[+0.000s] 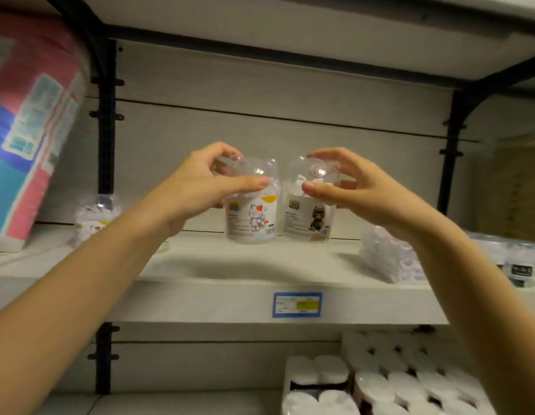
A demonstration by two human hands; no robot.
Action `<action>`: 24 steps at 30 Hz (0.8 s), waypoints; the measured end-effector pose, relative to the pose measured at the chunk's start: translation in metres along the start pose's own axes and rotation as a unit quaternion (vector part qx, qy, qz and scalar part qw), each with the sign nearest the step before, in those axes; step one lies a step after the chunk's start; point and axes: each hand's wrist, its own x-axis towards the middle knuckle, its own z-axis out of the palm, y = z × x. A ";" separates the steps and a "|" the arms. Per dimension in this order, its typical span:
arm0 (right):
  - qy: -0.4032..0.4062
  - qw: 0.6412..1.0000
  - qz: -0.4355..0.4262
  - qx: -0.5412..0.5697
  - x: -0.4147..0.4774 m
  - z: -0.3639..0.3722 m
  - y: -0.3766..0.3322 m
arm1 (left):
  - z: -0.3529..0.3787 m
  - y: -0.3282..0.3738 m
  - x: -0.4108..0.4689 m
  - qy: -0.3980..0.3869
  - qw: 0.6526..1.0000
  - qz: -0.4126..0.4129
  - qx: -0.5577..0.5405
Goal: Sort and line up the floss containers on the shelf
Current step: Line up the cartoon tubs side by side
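two grips: left hand (197, 187) clamps cat container (251, 220) top, right hand (359, 190) dark-figure container (305, 223).

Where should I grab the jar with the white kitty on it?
By its clear domed lid, from above and the front: the kitty jar is upright, close beside a second jar, so its sides are crowded. The left hand pinches it there.

Left hand (197, 187) grips the cat-label container (250, 220), right hand (356, 190) the dark-figure container (308, 223) just beside it

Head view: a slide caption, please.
Left hand grips clear plastic cat-label floss container, right hand its dark-figure-label twin, at white shelf.
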 end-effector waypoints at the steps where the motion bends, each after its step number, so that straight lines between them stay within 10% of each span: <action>1: -0.001 1.000 0.007 -0.006 0.004 -0.005 0.010 | 0.012 -0.002 0.006 0.003 1.000 -0.006 -0.001; 14: -0.077 0.993 0.083 0.020 0.008 0.008 0.109 | 0.076 -0.064 0.026 -0.065 0.990 -0.082 0.096; 24: -0.047 0.975 0.005 -0.215 0.016 0.002 0.103 | 0.060 -0.054 0.030 -0.091 0.960 0.022 0.264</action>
